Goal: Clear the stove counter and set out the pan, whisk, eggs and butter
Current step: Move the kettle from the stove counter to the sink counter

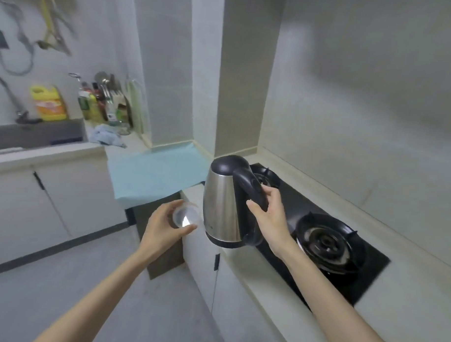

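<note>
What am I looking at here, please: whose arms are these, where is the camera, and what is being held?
There is no machine here. A person wears one wide-angle camera on the head, so you look forward and down along both bare arms. The left hand holds a clear glass. The right hand grips the black handle of a steel electric kettle at the front edge of the stove counter; whether it is lifted clear I cannot tell. To its right, a black gas hob with two burners is set into the counter. Further back lies a pale blue mat, and beyond it, by the sink, stand bottles and a yellow jug.
</note>
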`<state>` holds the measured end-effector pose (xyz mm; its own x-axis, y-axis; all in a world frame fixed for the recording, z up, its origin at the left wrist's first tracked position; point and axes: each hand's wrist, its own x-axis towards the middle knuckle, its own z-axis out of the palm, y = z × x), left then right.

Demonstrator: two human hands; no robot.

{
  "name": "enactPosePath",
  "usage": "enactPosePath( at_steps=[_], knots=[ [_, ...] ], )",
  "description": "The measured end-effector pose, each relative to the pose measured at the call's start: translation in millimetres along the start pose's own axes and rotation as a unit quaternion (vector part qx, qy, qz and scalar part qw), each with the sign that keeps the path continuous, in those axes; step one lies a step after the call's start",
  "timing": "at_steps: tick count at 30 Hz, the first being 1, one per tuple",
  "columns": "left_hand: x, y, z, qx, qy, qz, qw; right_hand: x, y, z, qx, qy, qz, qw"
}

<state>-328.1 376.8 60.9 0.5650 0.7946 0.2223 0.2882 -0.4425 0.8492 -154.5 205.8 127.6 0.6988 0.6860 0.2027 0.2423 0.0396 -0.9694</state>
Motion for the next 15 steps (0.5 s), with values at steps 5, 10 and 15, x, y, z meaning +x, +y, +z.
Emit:
enactPosePath(
  at_steps=[5, 10, 15],
  knots=[
    [25, -60, -110, 0.001, 0.076, -0.05, 0.996, 43, -10, 134, 0.016, -0.089, -0.003, 0.996],
    [42, -120, -220, 0.012, 0.14, -0.085, 0.986, 76, -22, 276, 0.037, -0.153, -0.008, 0.987],
    [52, -167, -305, 0.036, 0.214, -0.115, 0.969, 100, -34, 394, 0.057, -0.222, -0.01, 0.973]
  ],
)
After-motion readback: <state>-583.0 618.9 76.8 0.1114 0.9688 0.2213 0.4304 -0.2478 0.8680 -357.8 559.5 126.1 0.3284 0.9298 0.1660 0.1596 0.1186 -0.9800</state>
